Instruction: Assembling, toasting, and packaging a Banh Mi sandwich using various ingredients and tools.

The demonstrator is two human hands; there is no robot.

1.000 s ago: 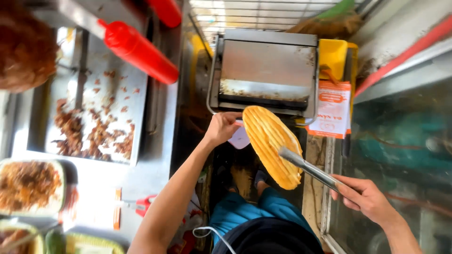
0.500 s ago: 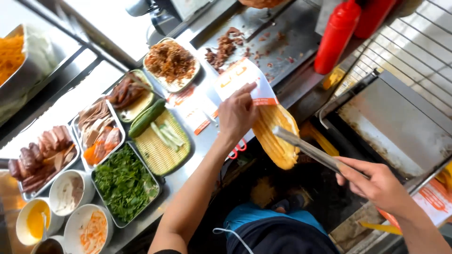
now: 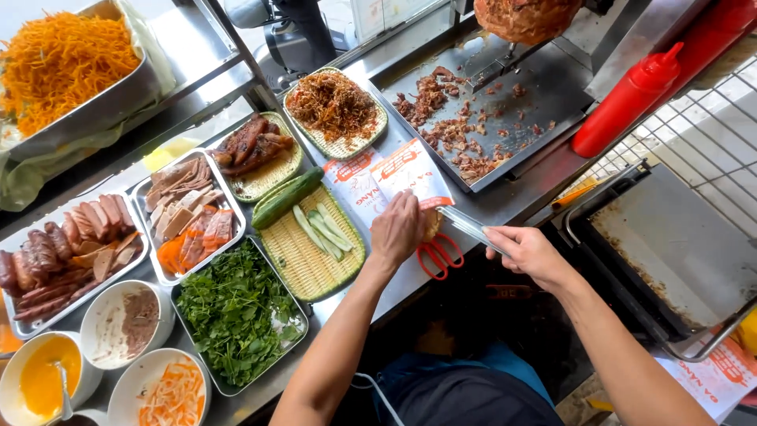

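My left hand [image 3: 398,229] holds the open end of a white paper sleeve with red print [image 3: 410,170] that lies on the steel counter. A toasted flatbread [image 3: 430,226] is mostly hidden under that hand, partly inside the sleeve. My right hand [image 3: 527,254] grips metal tongs [image 3: 467,226] whose tips clamp the bread. A second printed sleeve [image 3: 352,185] lies just left of the first.
Red-handled scissors [image 3: 435,256] lie under the tongs. A woven tray of cucumber [image 3: 311,237], a pan of greens [image 3: 236,312], trays of sliced meats [image 3: 185,209], a griddle with meat scraps [image 3: 465,134], a red squeeze bottle [image 3: 627,102] and a flat press [image 3: 678,252] surround the spot.
My view swung from the press to the counter. Both hands brought the flatbread down from mid-air to the counter, and it has slid largely into the paper sleeve.
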